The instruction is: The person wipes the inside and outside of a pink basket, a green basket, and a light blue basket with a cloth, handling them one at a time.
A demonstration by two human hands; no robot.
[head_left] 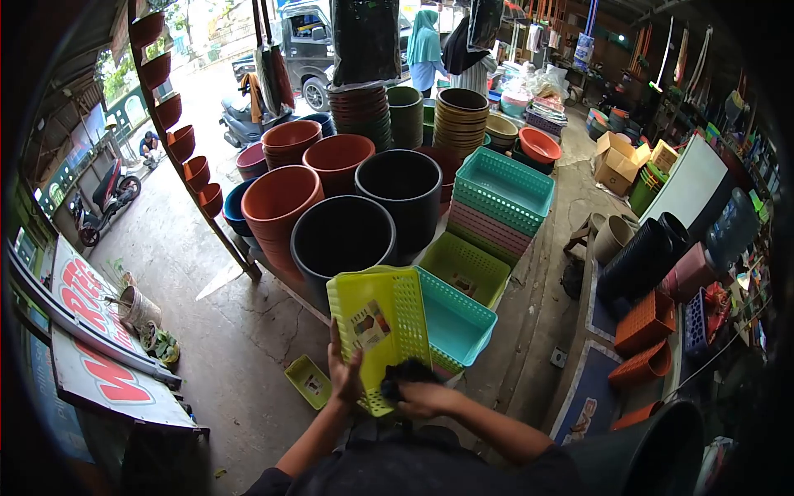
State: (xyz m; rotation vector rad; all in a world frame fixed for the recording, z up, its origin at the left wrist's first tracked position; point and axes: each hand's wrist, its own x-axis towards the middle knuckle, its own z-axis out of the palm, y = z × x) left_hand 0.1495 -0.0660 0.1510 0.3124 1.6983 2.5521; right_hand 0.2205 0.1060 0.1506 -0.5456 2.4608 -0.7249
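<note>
A yellow-green plastic basket with a paper label is held up and tilted in front of me. My left hand grips its left side near the lower end, thumb on the inner face. A bunched black cloth is in my right hand, pressed against the lower right part of the basket; my fingers are partly hidden by it. Just behind stand a turquoise basket and another green basket on stacks. On the floor to the left lies a small yellow-green basket.
Black pots and terracotta-coloured pots stand in stacks ahead. More turquoise baskets are piled to their right. A post with hanging pots rises at left, near a sign. Orange baskets line the right side. Two people stand far back.
</note>
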